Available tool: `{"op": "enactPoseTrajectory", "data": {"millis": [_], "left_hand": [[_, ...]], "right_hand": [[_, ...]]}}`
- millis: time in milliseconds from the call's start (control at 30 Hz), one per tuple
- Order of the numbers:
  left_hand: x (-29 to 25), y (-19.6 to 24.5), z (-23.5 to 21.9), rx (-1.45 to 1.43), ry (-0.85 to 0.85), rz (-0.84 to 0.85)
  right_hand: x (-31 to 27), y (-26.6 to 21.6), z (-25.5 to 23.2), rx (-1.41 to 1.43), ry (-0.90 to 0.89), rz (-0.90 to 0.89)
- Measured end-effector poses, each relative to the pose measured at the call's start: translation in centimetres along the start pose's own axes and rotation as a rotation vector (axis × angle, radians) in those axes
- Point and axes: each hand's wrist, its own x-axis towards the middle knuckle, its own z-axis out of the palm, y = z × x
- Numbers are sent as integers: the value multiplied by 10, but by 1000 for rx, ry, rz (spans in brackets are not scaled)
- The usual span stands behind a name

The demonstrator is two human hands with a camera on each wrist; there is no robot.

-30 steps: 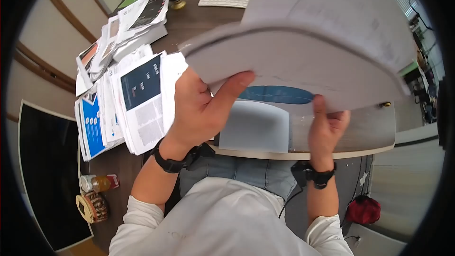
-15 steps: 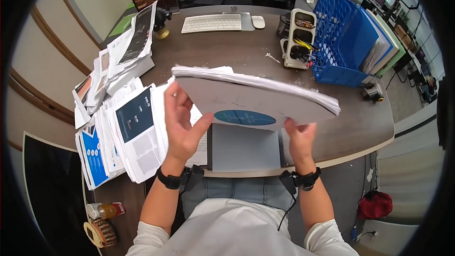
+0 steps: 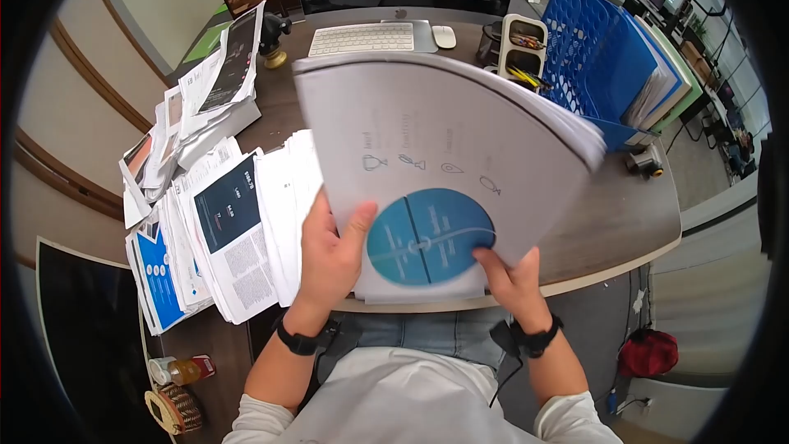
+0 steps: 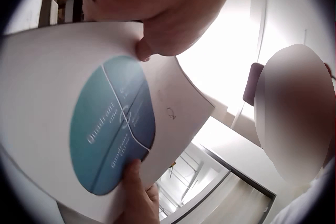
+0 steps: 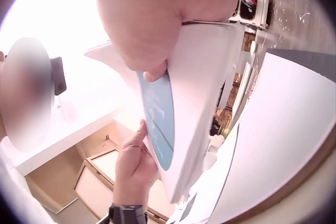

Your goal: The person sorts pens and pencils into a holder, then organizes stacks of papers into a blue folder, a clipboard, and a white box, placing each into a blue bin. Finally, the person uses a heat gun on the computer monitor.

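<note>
Paper stack is pinched along its lower sides: the left grip closes on its left edge, the right grip on its lower right edge. Its top edge bows in an arc in front of the keyboard, and its blurred upper right corner points toward the blue file rack. Piled documents lie near the left grip, crowding that side; to the right, desk surface runs to a curved border. Both thumbs rest on the front sheet, pointing inward, the left beside the printed blue circle, the right on its lower right rim; most fingers are hidden behind the paper. The stack rises between and above the grips, its printed face tilted toward the person, its bottom at the desk's near edge.
</note>
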Motion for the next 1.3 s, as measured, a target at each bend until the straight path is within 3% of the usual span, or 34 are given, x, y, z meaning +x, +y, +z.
{"op": "enactPoseTrajectory", "data": {"millis": [67, 100, 133, 200, 267, 333, 367, 467, 600, 700, 800, 867, 900, 967, 1067, 1167, 1300], "left_hand": [[-3, -12, -7, 39, -120, -128], [-6, -22, -12, 54, -182, -210], [-10, -39, -16, 13, -219, -260], [-10, -36, -26, 489, -341, -416], [-13, -50, -30, 617, -300, -321], [-12, -61, -34, 811, -191, 111], [-9, -63, -34, 700, -189, 17], [-1, -65, -35, 708, -240, -18], [-1, -69, -32, 731, -282, -8], [-1, -74, -33, 865, -287, 110], [-1, -71, -33, 891, -313, 50], [1, -70, -32, 818, -302, -28], [0, -67, -32, 817, -302, -30], [0, -58, -29, 537, -251, -206], [-7, -61, -32, 390, -249, -265], [-14, -80, -40, 306, -308, -173], [-19, -75, -45, 154, -286, -277]], "right_hand": [[-16, -9, 1, 173, 134, 301], [-25, -8, -1, 194, 98, 412], [-35, 1, 1, 191, 94, 410], [-53, 23, 7, 250, 47, 574], [-53, 25, 3, 222, -46, 652], [-48, 25, 2, 348, -43, 771], [-45, 30, 1, 358, -70, 758], [-25, 31, 7, 353, -55, 756], [-17, 52, 26, 334, -36, 729], [-12, 50, 31, 271, -12, 687], [-5, 30, 20, 119, -19, 577], [10, -1, -2, -448, -299, 665], [6, 3, -5, -449, -300, 667], [-8, 17, -11, -170, -211, 565], [-19, 35, -6, 37, -150, 471], [-17, 35, -5, 52, -194, 440], [-19, 17, -15, -62, -331, 406]]}}
